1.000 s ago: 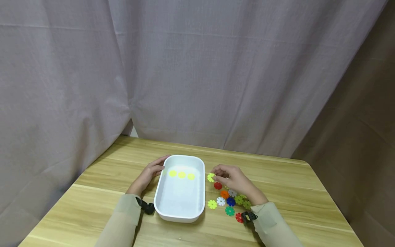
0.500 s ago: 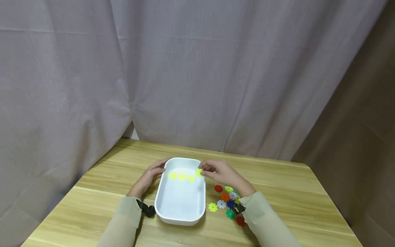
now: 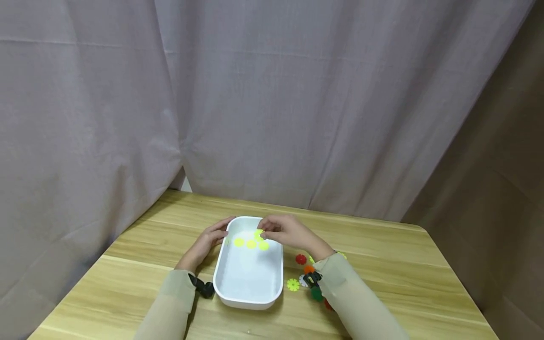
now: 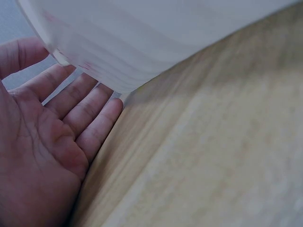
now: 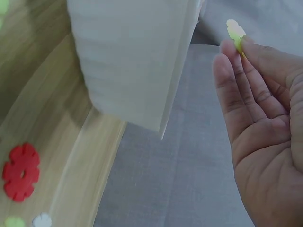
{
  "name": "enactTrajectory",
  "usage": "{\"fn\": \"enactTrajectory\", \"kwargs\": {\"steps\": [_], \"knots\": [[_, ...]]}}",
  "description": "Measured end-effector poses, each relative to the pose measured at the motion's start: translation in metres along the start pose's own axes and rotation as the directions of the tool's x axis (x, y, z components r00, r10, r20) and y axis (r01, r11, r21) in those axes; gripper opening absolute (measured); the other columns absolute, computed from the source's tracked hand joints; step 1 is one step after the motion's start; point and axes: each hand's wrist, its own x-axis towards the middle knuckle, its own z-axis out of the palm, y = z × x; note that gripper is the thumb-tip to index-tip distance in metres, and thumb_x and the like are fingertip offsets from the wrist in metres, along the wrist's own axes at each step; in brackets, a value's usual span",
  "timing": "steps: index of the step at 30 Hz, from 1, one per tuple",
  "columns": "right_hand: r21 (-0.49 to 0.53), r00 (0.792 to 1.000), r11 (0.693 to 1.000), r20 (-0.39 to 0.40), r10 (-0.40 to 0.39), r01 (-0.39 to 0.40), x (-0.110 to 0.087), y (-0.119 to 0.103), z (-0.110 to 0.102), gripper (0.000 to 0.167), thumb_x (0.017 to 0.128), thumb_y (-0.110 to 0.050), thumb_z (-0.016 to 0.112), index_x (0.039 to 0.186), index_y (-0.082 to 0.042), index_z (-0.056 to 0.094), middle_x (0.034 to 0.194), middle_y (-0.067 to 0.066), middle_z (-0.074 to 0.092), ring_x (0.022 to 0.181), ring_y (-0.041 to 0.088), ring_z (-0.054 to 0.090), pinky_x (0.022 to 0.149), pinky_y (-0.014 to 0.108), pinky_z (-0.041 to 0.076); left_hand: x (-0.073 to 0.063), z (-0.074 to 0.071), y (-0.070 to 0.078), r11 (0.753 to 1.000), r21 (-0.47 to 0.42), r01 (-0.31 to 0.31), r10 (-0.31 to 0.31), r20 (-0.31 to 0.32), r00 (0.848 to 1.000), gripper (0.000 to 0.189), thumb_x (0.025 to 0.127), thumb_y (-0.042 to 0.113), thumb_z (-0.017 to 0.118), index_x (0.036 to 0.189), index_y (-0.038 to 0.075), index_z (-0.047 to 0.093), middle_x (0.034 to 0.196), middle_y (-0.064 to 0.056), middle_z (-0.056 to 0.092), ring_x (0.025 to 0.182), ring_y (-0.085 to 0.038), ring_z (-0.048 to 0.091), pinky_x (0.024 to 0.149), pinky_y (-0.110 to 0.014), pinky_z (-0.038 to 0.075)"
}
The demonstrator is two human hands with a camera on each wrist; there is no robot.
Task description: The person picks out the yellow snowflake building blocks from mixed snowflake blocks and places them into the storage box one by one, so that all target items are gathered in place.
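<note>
A white rectangular tray (image 3: 248, 274) stands on the table with a row of yellow notched plastic discs (image 3: 251, 244) lying inside. My left hand (image 3: 204, 244) is at the tray's left side; in the left wrist view its fingers (image 4: 79, 94) reach out nearly straight to the tray's outer wall. Over the tray's far right part, my right hand (image 3: 289, 232) pinches a yellow snowflake disc (image 3: 258, 234) between thumb and fingertips. The right wrist view shows this disc (image 5: 235, 33) almost edge-on, above the tray's rim level.
Right of the tray lie loose discs: a red disc (image 3: 301, 259), a yellow-green disc (image 3: 293, 284), an orange disc (image 3: 309, 269), a green disc (image 3: 316, 294) and others, partly hidden by my right forearm. A grey curtain (image 3: 272, 118) hangs behind the wooden table (image 3: 382, 264).
My right hand has carried the pinched yellow disc leftward, from the table right of the tray, across the right rim and over the inside. My left hand stays at the tray's side.
</note>
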Motion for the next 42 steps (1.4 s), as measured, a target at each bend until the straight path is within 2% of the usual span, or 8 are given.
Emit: {"fn": "enactTrajectory", "kwargs": {"steps": [12, 20, 25, 31, 35, 39, 42], "knots": [[0.029, 0.984, 0.998, 0.166, 0.057, -0.063, 0.029, -0.010, 0.008, 0.014, 0.097, -0.020, 0.069, 0.111, -0.018, 0.070, 0.098, -0.009, 0.072, 0.092, 0.009, 0.068, 0.078, 0.029, 0.057, 0.002, 0.000, -0.004, 1.000, 0.030, 0.001, -0.001, 0.015, 1.000, 0.058, 0.096, 0.015, 0.051, 0.154, 0.012, 0.043, 0.154, -0.011, 0.045, 0.136, -0.026, 0.047, 0.110, -0.036, 0.041], [0.131, 0.968, 0.984, 0.238, 0.084, -0.118, 0.046, -0.009, 0.015, 0.016, 0.095, -0.014, 0.070, 0.110, -0.009, 0.071, 0.093, -0.003, 0.073, 0.088, 0.023, 0.072, 0.082, 0.054, 0.057, 0.004, -0.002, -0.004, 1.000, 0.014, -0.010, 0.010, 0.007, 1.000, 0.058, 0.095, 0.013, 0.051, 0.153, 0.011, 0.044, 0.155, -0.011, 0.043, 0.138, -0.027, 0.044, 0.106, -0.031, 0.044], [0.150, 0.956, 0.979, 0.281, 0.089, -0.135, 0.055, -0.004, 0.025, 0.018, 0.093, -0.006, 0.069, 0.111, -0.004, 0.071, 0.093, 0.000, 0.072, 0.085, 0.023, 0.072, 0.083, 0.051, 0.057, 0.002, -0.005, -0.005, 1.000, 0.017, -0.014, 0.014, 0.000, 1.000, 0.058, 0.095, 0.012, 0.050, 0.152, 0.011, 0.045, 0.156, -0.009, 0.042, 0.141, -0.027, 0.041, 0.108, -0.033, 0.042], [0.153, 0.930, 0.968, 0.343, 0.136, -0.198, 0.057, 0.001, 0.033, 0.022, 0.089, 0.002, 0.068, 0.111, 0.006, 0.069, 0.091, 0.008, 0.072, 0.083, 0.023, 0.071, 0.079, 0.039, 0.060, 0.000, -0.005, -0.005, 0.999, 0.035, -0.021, 0.020, 0.008, 1.000, 0.058, 0.094, 0.014, 0.050, 0.152, 0.012, 0.046, 0.156, -0.008, 0.043, 0.142, -0.028, 0.040, 0.115, -0.046, 0.031], [0.125, 0.921, 0.969, 0.357, 0.156, -0.213, 0.057, 0.005, 0.038, 0.021, 0.087, 0.002, 0.070, 0.108, 0.001, 0.070, 0.091, 0.007, 0.072, 0.082, 0.015, 0.069, 0.075, 0.029, 0.057, 0.000, -0.004, -0.004, 0.999, 0.039, -0.028, 0.028, 0.006, 1.000, 0.058, 0.094, 0.015, 0.050, 0.152, 0.013, 0.046, 0.156, -0.008, 0.043, 0.142, -0.028, 0.039, 0.117, -0.049, 0.029], [0.087, 0.919, 0.976, 0.362, 0.156, -0.200, 0.057, 0.009, 0.047, 0.019, 0.085, -0.001, 0.073, 0.104, -0.007, 0.072, 0.091, 0.003, 0.073, 0.081, 0.009, 0.067, 0.071, 0.024, 0.054, 0.000, -0.003, -0.003, 0.999, 0.031, -0.033, 0.033, 0.000, 0.999, 0.058, 0.094, 0.015, 0.050, 0.152, 0.012, 0.046, 0.157, -0.007, 0.042, 0.143, -0.027, 0.038, 0.116, -0.048, 0.029], [0.070, 0.926, 0.984, 0.355, 0.129, -0.163, 0.056, 0.012, 0.054, 0.020, 0.085, 0.000, 0.075, 0.104, -0.005, 0.072, 0.091, 0.003, 0.073, 0.080, 0.007, 0.066, 0.072, 0.023, 0.053, 0.000, -0.003, -0.003, 0.999, 0.026, -0.028, 0.028, 0.005, 1.000, 0.058, 0.094, 0.014, 0.050, 0.152, 0.012, 0.046, 0.157, -0.007, 0.041, 0.143, -0.027, 0.037, 0.116, -0.047, 0.030]]}}
